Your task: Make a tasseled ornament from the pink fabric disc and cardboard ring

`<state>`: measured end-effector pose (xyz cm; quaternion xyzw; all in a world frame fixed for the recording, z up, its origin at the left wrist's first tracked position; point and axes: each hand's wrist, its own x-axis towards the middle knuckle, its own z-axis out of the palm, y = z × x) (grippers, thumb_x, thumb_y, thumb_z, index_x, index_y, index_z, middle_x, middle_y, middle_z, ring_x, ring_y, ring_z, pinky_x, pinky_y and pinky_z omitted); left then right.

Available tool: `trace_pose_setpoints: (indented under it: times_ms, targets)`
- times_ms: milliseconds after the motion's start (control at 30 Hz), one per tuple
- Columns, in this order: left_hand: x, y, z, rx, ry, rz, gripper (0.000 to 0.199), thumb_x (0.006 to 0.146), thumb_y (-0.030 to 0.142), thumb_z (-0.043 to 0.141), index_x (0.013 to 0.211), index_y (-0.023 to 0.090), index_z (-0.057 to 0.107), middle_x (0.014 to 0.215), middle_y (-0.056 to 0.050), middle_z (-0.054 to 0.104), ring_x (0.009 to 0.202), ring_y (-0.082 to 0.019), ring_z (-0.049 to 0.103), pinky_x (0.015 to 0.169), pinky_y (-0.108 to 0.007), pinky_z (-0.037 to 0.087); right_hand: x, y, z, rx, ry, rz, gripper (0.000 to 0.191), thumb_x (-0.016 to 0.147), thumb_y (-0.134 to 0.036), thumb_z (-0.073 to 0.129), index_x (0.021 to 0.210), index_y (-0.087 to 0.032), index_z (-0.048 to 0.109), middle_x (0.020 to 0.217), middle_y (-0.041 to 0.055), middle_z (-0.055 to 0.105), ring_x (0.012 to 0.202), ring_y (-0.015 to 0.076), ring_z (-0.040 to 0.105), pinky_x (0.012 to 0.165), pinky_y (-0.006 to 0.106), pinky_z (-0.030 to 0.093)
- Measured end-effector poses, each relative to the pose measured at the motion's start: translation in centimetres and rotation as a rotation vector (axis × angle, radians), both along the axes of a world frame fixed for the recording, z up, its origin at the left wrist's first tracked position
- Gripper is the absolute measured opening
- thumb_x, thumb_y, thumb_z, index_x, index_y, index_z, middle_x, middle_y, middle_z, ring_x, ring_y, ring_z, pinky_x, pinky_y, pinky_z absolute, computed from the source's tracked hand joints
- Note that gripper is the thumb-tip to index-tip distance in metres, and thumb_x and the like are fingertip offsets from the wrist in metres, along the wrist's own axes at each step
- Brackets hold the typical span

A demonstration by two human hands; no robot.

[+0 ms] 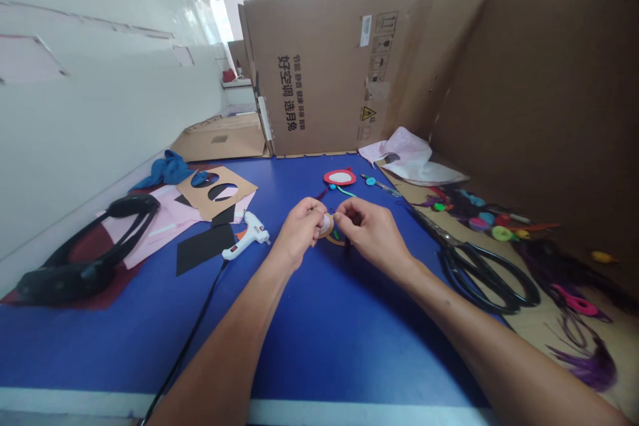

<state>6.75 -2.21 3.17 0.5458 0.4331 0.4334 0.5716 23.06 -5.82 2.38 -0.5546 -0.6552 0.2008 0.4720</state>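
At a blue table (319,339), handwork on a round tan piece (327,226)

Black-handled scissors (464,251) lie at right, a white glue gun (248,237) at left. Between them, the left hand (301,229) pinches the round tan piece near the table's middle; the right hand (373,233) curls at its other side, though whether those fingertips grip anything cannot be told. Beyond lies a red-rimmed white oval (341,178); at the back stands a large cardboard box (334,80).

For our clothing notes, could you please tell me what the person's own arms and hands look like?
The bare left hand and the bare right hand wear no gloves; no ring can be made out. The bare left forearm and the bare right forearm show no sleeve, watch or bracelet.
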Motion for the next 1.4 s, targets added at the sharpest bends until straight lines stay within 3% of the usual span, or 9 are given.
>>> trace_pose_setpoints:
  times_ms: [233,700,900,1067,1267,1400]
  targets:
    - [0.0,-0.3,0.4,0.018,0.042,-0.105,0.036,0.078,0.024,0.065,0.114,0.021,0.066,0.067,0.007,0.055,0.047,-0.007,0.041,0.042,-0.020,0.029,0.1,-0.1,-0.1,0.014,0.003,0.018,0.015,0.094,-0.031,0.062,0.086,-0.021,0.071,0.072,-0.0007,0.070,0.063,0.0147,0.059,0.061,0.027,0.039]
    - [0.4,-0.4,0.6,0.093,0.020,-0.032,0.010,0.077,0.024,0.063,0.085,0.019,0.063,0.057,0.007,0.052,0.048,-0.006,0.040,0.048,-0.019,0.032,0.0,0.0,-0.2,0.005,0.008,0.025,0.014,0.093,-0.030,0.063,0.087,-0.022,0.072,0.073,-0.0009,0.070,0.064,0.0152,0.060,0.061,0.027,0.040]
    - [0.2,-0.1,0.2,0.142,0.070,0.024,0.010,0.078,0.029,0.065,0.083,0.020,0.065,0.059,0.006,0.054,0.048,-0.007,0.042,0.049,-0.020,0.033,0.0,0.1,-0.3,-0.007,0.040,0.038,0.013,0.093,-0.031,0.065,0.090,-0.022,0.073,0.075,-0.0009,0.071,0.066,0.0151,0.061,0.062,0.028,0.042]
    - [0.1,-0.1,0.2,0.142,0.063,0.037,0.009,0.078,0.029,0.065,0.082,0.021,0.064,0.058,0.007,0.052,0.048,-0.007,0.041,0.047,-0.019,0.031,-0.1,0.5,-0.1,-0.089,0.212,0.109,0.020,0.090,-0.039,0.069,0.092,-0.020,0.075,0.079,0.0018,0.074,0.070,0.0168,0.063,0.064,0.028,0.046]
    - [0.1,0.1,0.1,0.068,-0.012,-0.004,0.011,0.079,0.030,0.067,0.085,0.022,0.063,0.059,0.007,0.053,0.044,-0.007,0.041,0.042,-0.020,0.028,0.3,1.0,-0.1,-0.339,0.549,0.259,0.043,0.079,-0.059,0.079,0.087,-0.017,0.073,0.071,0.0001,0.066,0.060,0.0122,0.054,0.057,0.025,0.043]
    - [0.0,0.1,0.0,0.057,-0.035,-0.027,0.013,0.081,0.032,0.069,0.086,0.022,0.063,0.060,0.007,0.053,0.044,-0.007,0.041,0.042,-0.020,0.028,0.3,1.0,-0.3,-0.389,0.644,0.279,0.045,0.076,-0.059,0.084,0.086,-0.016,0.071,0.074,0.0001,0.066,0.063,0.0110,0.056,0.057,0.023,0.043]
